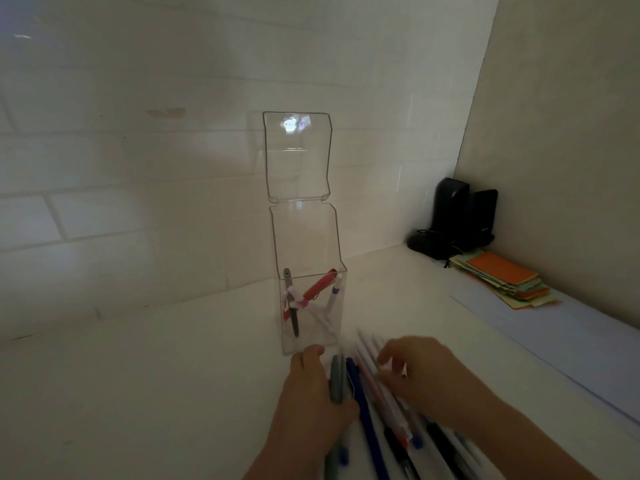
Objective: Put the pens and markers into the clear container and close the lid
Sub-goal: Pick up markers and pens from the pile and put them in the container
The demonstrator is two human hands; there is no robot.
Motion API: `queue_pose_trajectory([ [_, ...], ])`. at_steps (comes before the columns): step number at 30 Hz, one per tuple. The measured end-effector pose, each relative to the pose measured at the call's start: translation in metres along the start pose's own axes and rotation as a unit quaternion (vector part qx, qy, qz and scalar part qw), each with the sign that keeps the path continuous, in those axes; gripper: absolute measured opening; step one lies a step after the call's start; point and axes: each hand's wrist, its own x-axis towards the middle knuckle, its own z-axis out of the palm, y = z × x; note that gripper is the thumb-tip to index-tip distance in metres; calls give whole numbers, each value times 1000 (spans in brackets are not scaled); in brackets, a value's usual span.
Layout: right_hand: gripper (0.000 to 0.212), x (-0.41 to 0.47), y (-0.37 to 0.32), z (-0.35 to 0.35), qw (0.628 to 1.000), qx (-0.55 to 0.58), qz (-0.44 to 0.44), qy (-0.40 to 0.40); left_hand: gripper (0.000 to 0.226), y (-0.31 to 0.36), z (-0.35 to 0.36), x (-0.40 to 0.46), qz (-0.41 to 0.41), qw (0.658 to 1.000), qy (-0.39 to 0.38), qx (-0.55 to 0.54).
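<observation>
Two hands working over pen pile (388, 403) lying on bench (156, 393). Left hand (311, 396) curling around grey marker (336, 379), gripping it. Right hand (415, 372) hovering over white pens, fingers bent; grasp unclear. Container (310, 306) standing upright just beyond pile, lid (297, 157) hinged up, several pens (315, 289) leaning inside. Paper stack (502, 278) lying well to right.

A stack of coloured paper notes (507, 282), orange on top, lies on the white tabletop (156, 375) near the right wall. Behind it, in the corner, stand dark speakers (457, 216). White tiles (138, 168) cover the back wall.
</observation>
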Motion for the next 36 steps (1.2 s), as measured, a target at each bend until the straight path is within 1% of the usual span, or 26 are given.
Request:
queue_pose_trajectory([
  [2, 29, -9, -9, 11, 1000, -18, 10, -24, 75, -1, 1, 2, -12, 999, -8, 33],
  [5, 36, -13, -22, 28, 997, -68, 6, -44, 62, -4, 6, 3, -3, 996, 3, 93],
  [7, 37, -12, -25, 34, 994, -97, 13, -42, 62, -6, 6, 3, -9, 994, 3, 109],
  [9, 40, -12, -26, 38, 993, -106, 23, -44, 62, -8, 3, 4, -23, 994, 14, 102],
  [11, 44, -14, -26, 44, 995, -87, 40, -42, 60, -7, -3, 3, -25, 994, 30, 103],
  [14, 38, -15, -31, 44, 995, -42, 80, -36, 61, -7, -5, 1, -15, 990, 33, 134],
  [16, 35, -11, -36, 42, 992, -40, 95, -75, 60, -8, -5, 2, -21, 990, 33, 134],
  [18, 39, -3, -43, 39, 984, -26, 117, -131, 58, -7, -8, 4, -40, 993, 35, 108],
  [20, 43, 6, -44, 41, 980, -8, 137, -142, 55, -7, -12, 3, -52, 992, 34, 109],
  [22, 43, 9, -43, 47, 981, 2, 148, -126, 45, -8, -13, 0, -55, 987, 31, 147],
  [24, 39, 5, -39, 52, 984, 0, 146, -100, 19, -8, -15, -5, -49, 980, 46, 188],
  [25, 36, 2, -38, 55, 988, -7, 131, -83, 15, -9, -14, -4, -52, 978, 48, 195],
  [26, 35, 0, -37, 55, 991, -17, 115, -68, 26, -6, -15, -5, -51, 977, 54, 198],
  [27, 35, -2, -36, 55, 992, -25, 105, -59, 32, -6, -16, -6, -63, 975, 42, 207],
  [28, 34, -2, -36, 53, 992, -24, 103, -65, 33, -11, -15, -4, -57, 974, 36, 215],
  [29, 30, -1, -36, 49, 992, -4, 100, -75, 38, -14, -14, -1, -43, 971, 42, 230],
  [30, 18, 0, -35, 44, 992, 21, 91, -80, 50, -11, -18, -2, -29, 968, 45, 243],
  [31, 8, 2, -33, 36, 993, 54, 82, -71, 63, -10, -20, -4, 2, 969, 64, 239],
  [32, 14, 3, -32, 26, 992, 81, 75, -55, 63, -10, -24, -3, -2, 970, 54, 237],
  [34, 17, 4, -28, 3, 983, 166, 76, 8, 41, -13, -26, -3, -23, 984, 47, 172],
  [35, 17, 6, -30, -10, 970, 226, 73, 49, 31, -11, -27, -6, -30, 988, 46, 145],
  [36, 16, 9, -31, -23, 956, 273, 60, 92, 25, -6, -28, -6, -23, 987, 15, 159],
])
